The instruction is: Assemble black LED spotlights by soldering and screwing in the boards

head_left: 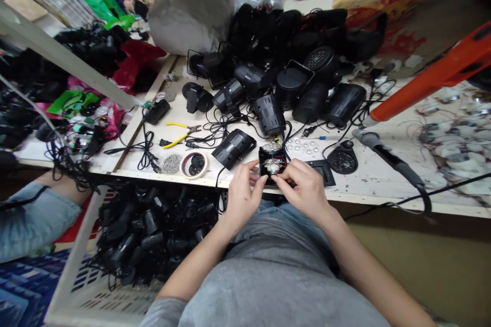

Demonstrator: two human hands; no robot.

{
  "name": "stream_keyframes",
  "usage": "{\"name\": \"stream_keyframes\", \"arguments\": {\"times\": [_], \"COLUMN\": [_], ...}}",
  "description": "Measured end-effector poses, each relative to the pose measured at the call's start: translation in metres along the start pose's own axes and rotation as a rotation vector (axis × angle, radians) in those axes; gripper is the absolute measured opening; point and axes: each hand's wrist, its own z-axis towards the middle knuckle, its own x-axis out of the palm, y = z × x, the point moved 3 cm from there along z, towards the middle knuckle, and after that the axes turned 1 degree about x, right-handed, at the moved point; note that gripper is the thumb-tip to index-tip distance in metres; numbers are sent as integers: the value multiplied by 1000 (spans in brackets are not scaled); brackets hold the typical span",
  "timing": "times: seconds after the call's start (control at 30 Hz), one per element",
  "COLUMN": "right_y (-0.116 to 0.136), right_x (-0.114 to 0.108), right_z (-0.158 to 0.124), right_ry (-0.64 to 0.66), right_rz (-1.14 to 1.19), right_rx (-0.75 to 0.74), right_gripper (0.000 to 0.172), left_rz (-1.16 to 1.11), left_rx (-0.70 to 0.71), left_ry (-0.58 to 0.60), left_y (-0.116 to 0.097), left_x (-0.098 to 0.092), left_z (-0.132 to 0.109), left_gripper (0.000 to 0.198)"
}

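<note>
Left hand [241, 196] and right hand [303, 191] both pinching the open square black plastic light housing [267, 161] at twelve o'clock, propped on the pale wooden bench edge [172, 176], so I can reach its thin red wires [282, 164].

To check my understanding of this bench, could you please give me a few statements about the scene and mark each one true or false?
1. The left hand and right hand both hold an open black housing with wires inside. True.
2. Yellow-handled pliers lie on the table to the left of the hands. True.
3. The right hand holds a roll of tape. False: the roll lies on the table, and the right hand is on the housing.
4. The white crate under the table holds green bags. False: it holds black housings with cables.
</note>
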Motion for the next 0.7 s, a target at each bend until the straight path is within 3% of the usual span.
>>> {"name": "stream_keyframes", "arguments": {"times": [0.1,0.23,0.3,0.37,0.43,0.47,0.57,0.7], "right_y": [1,6,5,-2,-17,-26,-57,-82], "right_x": [-3,-27,-41,-42,-32,-25,-2,35], "right_z": [4,-6,-29,-63,-102,-120,-152,-152], "right_ry": [2,-63,-76,81,344,388,415,512], "right_rz": [18,101,101,78,30,-2,-126,-208], "right_rx": [-6,113,219,325,491,548,684,730], "right_gripper": [30,13,25,42,49,48,41,37], "left_rz": [-57,-137,-174,-209,-247,-272,-378,-480], "left_rx": [-93,-234,-309,-370,-402,-414,-475,-554], "left_ry": [26,92,125,152,186,207,290,363], "left_y": [8,14,15,17,19,21,25,22], "left_x": [6,8,7,6,7,8,13,15], "left_z": [-2,2,2,1,0,1,7,19], "left_gripper": [40,53,59,70,85,94,110,114]}}
